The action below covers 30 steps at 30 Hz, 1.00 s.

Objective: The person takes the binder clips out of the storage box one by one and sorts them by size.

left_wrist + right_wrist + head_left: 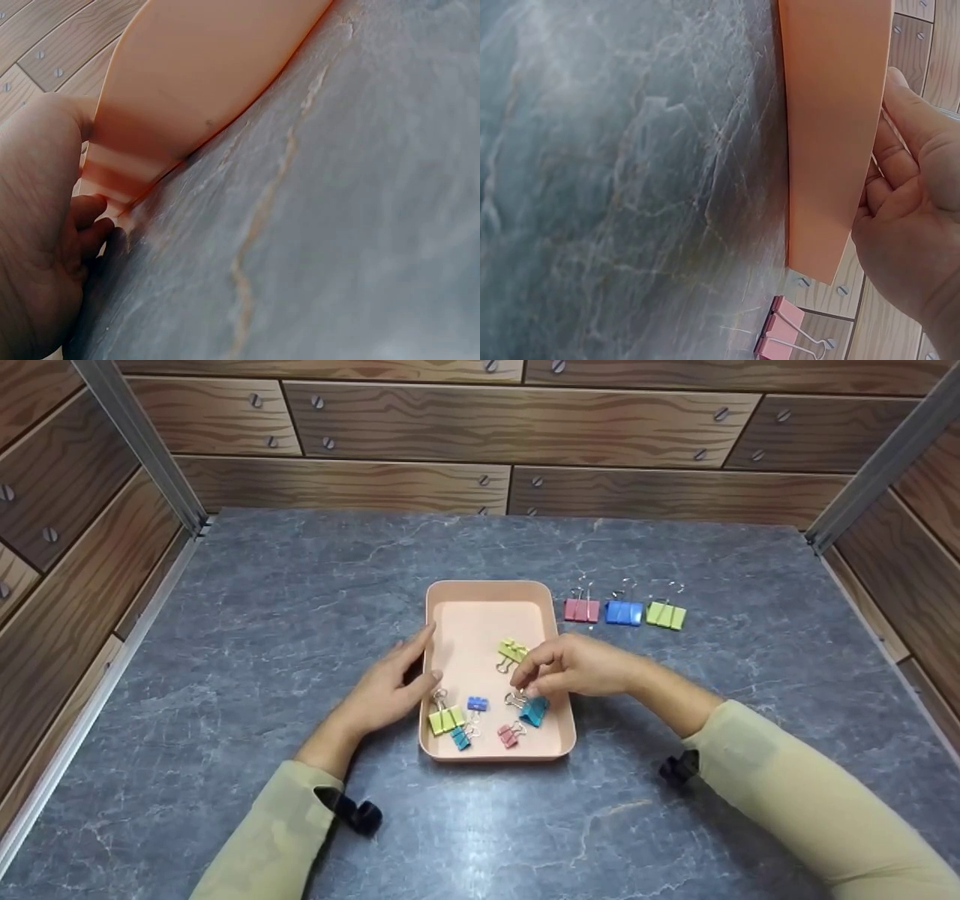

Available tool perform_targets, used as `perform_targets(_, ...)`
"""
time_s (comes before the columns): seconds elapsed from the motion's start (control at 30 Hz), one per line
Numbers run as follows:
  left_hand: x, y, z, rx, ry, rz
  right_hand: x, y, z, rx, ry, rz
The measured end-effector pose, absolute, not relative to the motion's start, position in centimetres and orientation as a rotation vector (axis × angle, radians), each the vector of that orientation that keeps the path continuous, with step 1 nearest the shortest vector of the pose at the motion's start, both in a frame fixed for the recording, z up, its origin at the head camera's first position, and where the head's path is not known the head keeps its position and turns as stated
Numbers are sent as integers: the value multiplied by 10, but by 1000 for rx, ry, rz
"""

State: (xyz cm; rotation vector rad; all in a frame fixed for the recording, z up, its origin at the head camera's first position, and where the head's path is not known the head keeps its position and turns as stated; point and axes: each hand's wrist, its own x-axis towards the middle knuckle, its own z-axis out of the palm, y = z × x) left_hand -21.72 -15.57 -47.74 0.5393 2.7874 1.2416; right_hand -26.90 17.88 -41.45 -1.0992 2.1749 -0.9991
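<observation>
A peach tray (491,592) holds several small binder clips. My left hand (386,690) grips the tray's left wall, thumb over the rim; the left wrist view shows the bent fingers low on the outside of the wall. Over the tray's right side, my right hand (574,666) has loosely bent fingers. Its thumb and fingertips are right above the wire handles of a teal binder clip (534,711). A yellow-green clip (511,649) lies just beyond these fingers. In the right wrist view, the tray wall (836,127) hides the fingertips.
Nearer the tray's front lie a yellow-green clip (447,720), a small teal clip (460,738), a small blue clip (477,703) and a pink clip (508,736). Larger pink (581,610), blue (624,613) and yellow-green (666,616) clips stand in a row right of the tray.
</observation>
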Motion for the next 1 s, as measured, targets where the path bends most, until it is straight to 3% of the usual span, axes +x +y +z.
perform_targets(1.0, -215, -156, -476, 517, 2787, 1253, -268, 178, -419, -1170, 2199, -931)
